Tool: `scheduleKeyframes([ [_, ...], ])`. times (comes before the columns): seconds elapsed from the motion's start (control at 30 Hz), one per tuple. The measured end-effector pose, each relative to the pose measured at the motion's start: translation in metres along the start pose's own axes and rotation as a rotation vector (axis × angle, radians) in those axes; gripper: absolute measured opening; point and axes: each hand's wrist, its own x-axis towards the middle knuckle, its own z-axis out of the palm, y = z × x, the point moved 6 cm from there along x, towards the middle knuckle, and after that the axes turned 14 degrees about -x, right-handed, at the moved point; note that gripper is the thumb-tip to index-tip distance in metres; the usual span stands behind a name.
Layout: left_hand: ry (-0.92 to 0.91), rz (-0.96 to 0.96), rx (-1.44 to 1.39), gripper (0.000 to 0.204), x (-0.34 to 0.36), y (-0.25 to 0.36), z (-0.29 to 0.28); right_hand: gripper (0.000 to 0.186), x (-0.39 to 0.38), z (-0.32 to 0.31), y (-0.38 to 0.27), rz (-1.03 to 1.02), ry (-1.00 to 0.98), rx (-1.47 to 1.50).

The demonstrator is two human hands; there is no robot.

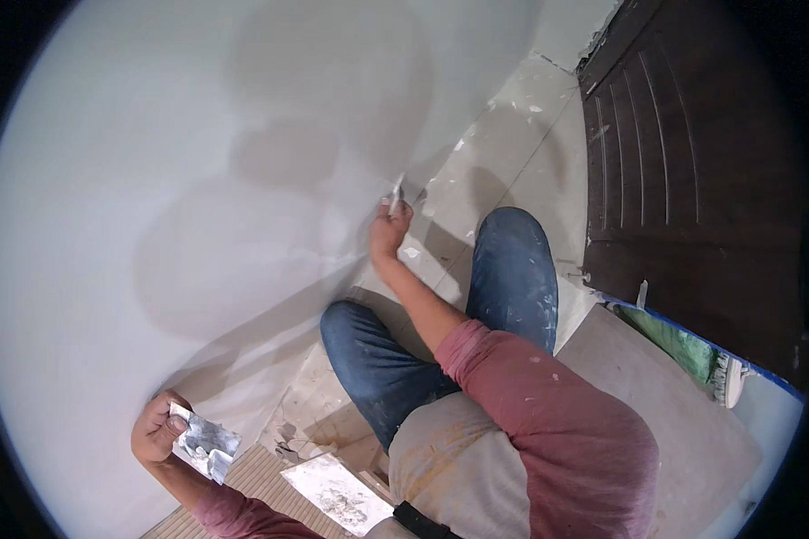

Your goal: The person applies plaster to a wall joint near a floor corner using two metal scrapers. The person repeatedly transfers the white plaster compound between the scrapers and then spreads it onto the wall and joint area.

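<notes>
My right hand (389, 234) reaches low along the white wall (180, 135), close to where it meets the floor. Its fingers are closed round a putty knife (397, 190), whose thin pale blade is seen nearly edge-on at the wall; whether it touches cannot be told. Lower left, my left hand (157, 429) grips a flat metal putty plate (208, 442) by its edge, the thumb on top. Grey-white putty is smeared over that plate, with a lump near its lower end.
A dark panelled door (683, 171) stands at the right. By it are a green cloth (665, 334) and a brush (726, 381). A putty-spattered white board (337, 492) lies near my waist, and a slatted surface (265, 490) beside it. White flecks dot the tiled floor (535, 135).
</notes>
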Motion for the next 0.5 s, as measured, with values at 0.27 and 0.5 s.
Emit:
scheduleKeyframes([
  [0.27, -0.027, 0.029, -0.002, 0.043, 0.004, 0.006, 0.006, 0.056, -0.138, -0.058, -0.174, -0.578, -0.203, -0.177],
  [0.5, -0.015, 0.031, 0.023, 0.045, 0.004, 0.007, 0.005, 0.035, -0.095, -0.069, -0.031, -0.189, -0.224, -0.035],
])
